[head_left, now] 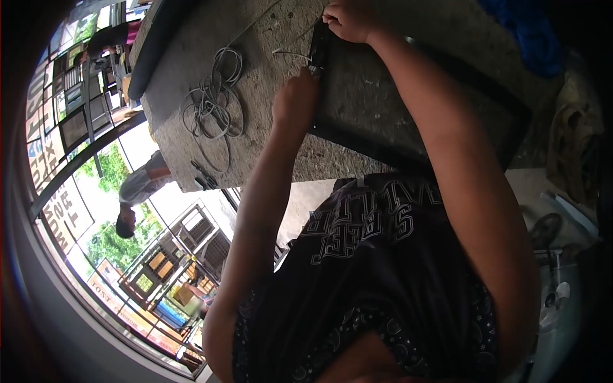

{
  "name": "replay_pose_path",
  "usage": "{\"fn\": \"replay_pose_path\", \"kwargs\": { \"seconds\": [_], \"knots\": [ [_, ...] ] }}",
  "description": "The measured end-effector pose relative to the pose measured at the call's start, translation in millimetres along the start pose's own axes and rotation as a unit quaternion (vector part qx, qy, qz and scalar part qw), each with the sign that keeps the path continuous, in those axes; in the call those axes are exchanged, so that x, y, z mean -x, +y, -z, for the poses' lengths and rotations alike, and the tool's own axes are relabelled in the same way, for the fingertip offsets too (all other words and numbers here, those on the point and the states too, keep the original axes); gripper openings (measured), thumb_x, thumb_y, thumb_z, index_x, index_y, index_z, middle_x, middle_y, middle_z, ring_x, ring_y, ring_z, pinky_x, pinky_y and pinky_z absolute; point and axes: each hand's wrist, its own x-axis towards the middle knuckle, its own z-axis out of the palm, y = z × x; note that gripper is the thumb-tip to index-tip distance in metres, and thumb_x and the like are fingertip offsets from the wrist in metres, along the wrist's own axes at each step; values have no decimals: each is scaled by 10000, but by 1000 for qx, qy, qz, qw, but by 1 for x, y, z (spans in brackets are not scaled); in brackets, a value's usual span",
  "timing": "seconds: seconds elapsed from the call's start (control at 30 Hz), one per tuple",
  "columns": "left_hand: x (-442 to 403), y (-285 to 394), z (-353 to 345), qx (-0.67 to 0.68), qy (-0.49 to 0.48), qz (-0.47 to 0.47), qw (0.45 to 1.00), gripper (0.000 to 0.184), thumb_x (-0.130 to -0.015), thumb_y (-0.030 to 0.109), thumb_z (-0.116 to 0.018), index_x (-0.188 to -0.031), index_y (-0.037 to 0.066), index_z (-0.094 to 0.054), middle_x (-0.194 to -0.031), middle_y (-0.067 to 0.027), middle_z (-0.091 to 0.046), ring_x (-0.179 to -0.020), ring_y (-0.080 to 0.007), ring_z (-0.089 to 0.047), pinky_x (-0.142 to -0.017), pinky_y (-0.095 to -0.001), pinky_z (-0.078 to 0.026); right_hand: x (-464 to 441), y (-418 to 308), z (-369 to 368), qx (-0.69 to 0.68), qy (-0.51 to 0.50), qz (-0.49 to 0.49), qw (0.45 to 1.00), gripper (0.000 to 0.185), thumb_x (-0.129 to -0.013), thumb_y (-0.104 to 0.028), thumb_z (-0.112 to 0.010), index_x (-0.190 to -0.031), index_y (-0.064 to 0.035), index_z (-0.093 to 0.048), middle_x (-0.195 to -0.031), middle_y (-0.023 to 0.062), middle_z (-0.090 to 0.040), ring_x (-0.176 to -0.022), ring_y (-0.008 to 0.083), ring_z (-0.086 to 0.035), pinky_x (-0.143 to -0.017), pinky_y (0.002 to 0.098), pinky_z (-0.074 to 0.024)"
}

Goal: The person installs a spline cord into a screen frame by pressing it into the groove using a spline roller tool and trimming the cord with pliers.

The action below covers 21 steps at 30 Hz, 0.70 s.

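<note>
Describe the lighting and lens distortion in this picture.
Head view: glare washes out parts of the windows; head view: wide-angle bending curves their edges, right corners nearly black; head view: the dark panel is dim, fine detail hard to tell.

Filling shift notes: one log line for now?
left hand: at edge of dark frame; right hand: farther along it; pale cord: loose loops on worktop

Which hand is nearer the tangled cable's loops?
The left hand, lower in view at the dark frame; the right hand, at the frame's far end, is farther from the loops.
</note>
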Motion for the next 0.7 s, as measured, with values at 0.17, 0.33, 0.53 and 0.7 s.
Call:
{"fn": "replay_pose_path", "kwargs": {
  "seconds": [0.17, 0.33, 0.53, 0.7],
  "knots": [
    [-18, 10, 6, 17, 53, -38, 998, 341, -1023, 336, -467, -1080, 8, -543, -933, -230, -705, -907, -410, -701, -745, -504, -577, 0, 16, -25, -37, 73, 18, 996, 176, -850, -166, -570, -884, -63, -709, -876, 180, -699, -865, 379, -662, -770, 483, -510],
    [7, -6, -11, 9, 27, -7, 1000, 337, -1016, 332, -474, -1072, 11, -558, -941, -240, -702, -883, -411, -701, -748, -494, -576, 0, 13, -15, -22, 55, 12, 998, 189, -867, -184, -558, -900, -69, -705, -910, 174, -707, -901, 380, -659, -788, 481, -508],
    [47, -21, -3, 190, 149, 17, 970, 272, -995, 262, -521, -1106, 16, -558, -912, -244, -678, -837, -447, -675, -694, -508, -530, 3, 10, -8, -32, 54, -22, 998, 230, -919, -228, -537, -924, -58, -692, -941, 163, -706, -908, 354, -663, -804, 450, -507],
    [102, -58, -41, 328, 223, 94, 913, 212, -1001, 230, -540, -1052, 25, -557, -781, -199, -620, -716, -377, -635, -649, -462, -477, 21, -27, 1, -10, 77, 27, 997, 308, -853, -396, -707, -806, -94, -669, -811, 85, -672, -804, 308, -672, -746, 437, -545]
  ]
}}
